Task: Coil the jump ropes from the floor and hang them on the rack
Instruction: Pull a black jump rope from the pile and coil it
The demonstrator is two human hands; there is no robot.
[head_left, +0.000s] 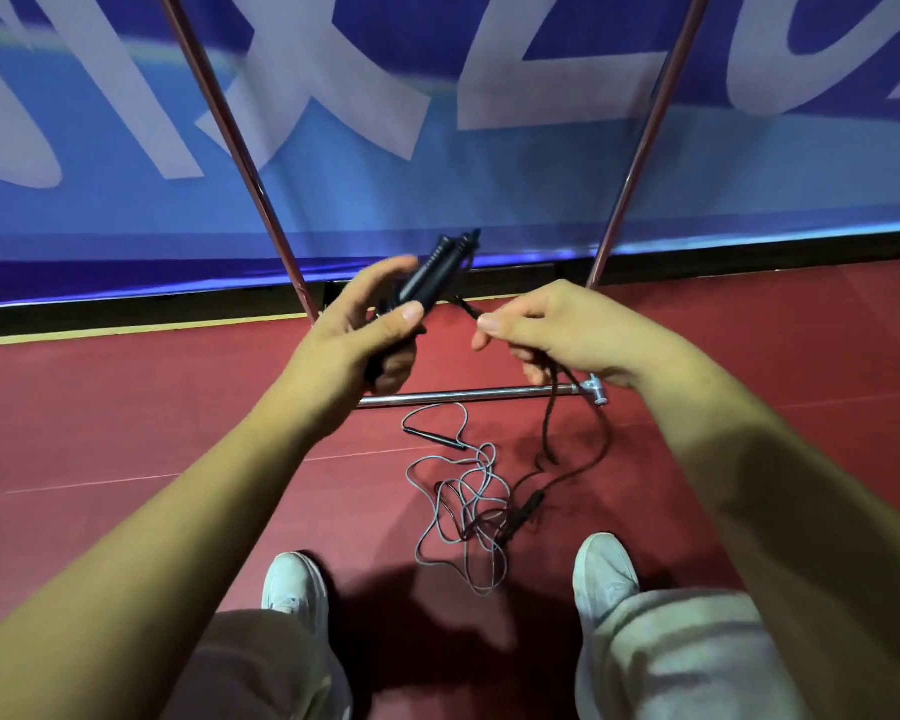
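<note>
Hands work close together above the floor: the left hand (pixel 354 324) is wrapped round a pair of black handles (pixel 437 275) held side by side, their tips pointing up and away toward the far wall, while the right hand (pixel 557 330) pinches the dark cord (pixel 552 423) of the same jump rope between thumb and forefinger. From the right hand the cord hangs down in a loose loop to the red floor (pixel 126 407). Just nearer, between the person's feet and the rack, a grey jump rope (pixel 463 506) lies tangled on the floor with its thin black handles among the loops. The rack's chrome base bar (pixel 468 396) runs left to right under the hands, and two reddish uprights (pixel 230 127) rise from it, spreading left and right. Behind stands a blue banner (pixel 489 174) with large white lettering. White shoes (pixel 294 584) and grey trousers (pixel 671 657) fill the near edge.
</note>
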